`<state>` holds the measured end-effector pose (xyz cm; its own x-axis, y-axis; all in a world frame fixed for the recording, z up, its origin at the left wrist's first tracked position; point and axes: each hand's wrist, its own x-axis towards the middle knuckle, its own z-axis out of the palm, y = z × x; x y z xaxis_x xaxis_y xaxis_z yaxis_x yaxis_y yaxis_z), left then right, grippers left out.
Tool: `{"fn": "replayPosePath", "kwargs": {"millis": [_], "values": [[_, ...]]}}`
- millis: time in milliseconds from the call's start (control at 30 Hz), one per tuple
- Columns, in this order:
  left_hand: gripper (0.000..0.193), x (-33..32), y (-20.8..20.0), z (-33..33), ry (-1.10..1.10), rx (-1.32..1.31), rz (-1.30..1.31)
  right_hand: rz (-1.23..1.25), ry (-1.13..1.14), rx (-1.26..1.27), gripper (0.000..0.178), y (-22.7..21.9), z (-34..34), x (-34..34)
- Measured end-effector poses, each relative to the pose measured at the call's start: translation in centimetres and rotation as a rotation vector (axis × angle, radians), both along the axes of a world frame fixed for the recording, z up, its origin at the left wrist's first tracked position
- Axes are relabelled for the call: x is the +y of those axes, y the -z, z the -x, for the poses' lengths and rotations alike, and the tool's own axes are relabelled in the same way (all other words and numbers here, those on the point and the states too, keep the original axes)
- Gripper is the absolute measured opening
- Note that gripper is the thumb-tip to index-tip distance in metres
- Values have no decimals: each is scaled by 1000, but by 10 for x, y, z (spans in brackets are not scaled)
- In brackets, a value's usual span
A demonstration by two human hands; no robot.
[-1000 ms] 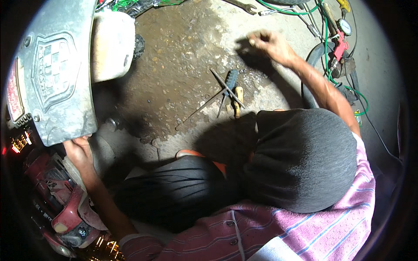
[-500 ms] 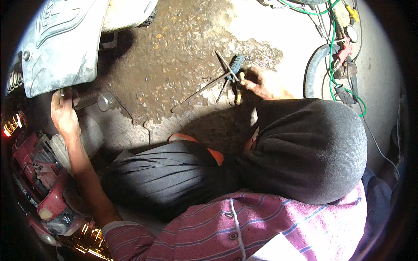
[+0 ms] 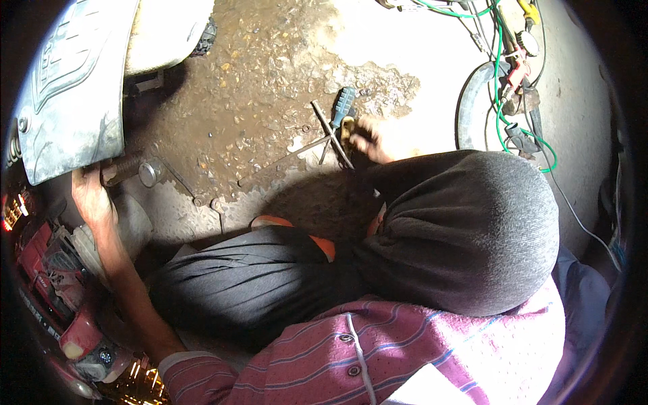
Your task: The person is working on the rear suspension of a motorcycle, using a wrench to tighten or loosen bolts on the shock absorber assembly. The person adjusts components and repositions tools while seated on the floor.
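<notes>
At the left, my left hand point(image 3: 94, 199) reaches up to the lower edge of a pale plastic mudguard point(image 3: 74, 128). Its fingers look curled, but the edge hides their tips and whatever they grip. Beside it is a dark cylinder point(image 3: 128, 169) with a bright round end. My right hand point(image 3: 371, 140) is over the wet floor, its fingers bent round a small yellow-handled tool point(image 3: 347, 126) whose far part is hidden. Next to it lie a screwdriver point(image 3: 343, 102) with a blue-grey grip, a short metal bar point(image 3: 322, 117) and a long thin rod point(image 3: 283, 160), crossing each other.
Spanners point(image 3: 217, 205) lie near my knees. To the right are a black curved tyre-like ring point(image 3: 467, 108), a green cable point(image 3: 498, 81) and a red air tool point(image 3: 518, 71) with a round gauge. Red motorcycle parts point(image 3: 84, 320) stand at the lower left.
The whole view has shifted a little. My right hand has drawn closer to the yellow-handled tool, which has turned, and more of the short bar shows. My left fingertips have gone behind the mudguard edge.
</notes>
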<state>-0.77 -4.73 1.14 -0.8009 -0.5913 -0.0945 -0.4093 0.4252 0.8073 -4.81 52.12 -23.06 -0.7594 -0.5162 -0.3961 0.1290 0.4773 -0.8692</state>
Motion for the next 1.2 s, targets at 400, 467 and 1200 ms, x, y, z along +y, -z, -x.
{"fn": "replayPosePath", "kwargs": {"millis": [400, 467, 1200], "values": [[33, 13, -1, 2, -34, -6, -13, -310, -168, 500, 18, -3, 82, 16], [34, 14, -1, 3, -53, 4, 2, -329, -205, 507, 18, -1, 83, 16], [35, -12, 7, -4, -28, 69, -129, 329, 396, -217, 11, 26, 79, 25]]}}
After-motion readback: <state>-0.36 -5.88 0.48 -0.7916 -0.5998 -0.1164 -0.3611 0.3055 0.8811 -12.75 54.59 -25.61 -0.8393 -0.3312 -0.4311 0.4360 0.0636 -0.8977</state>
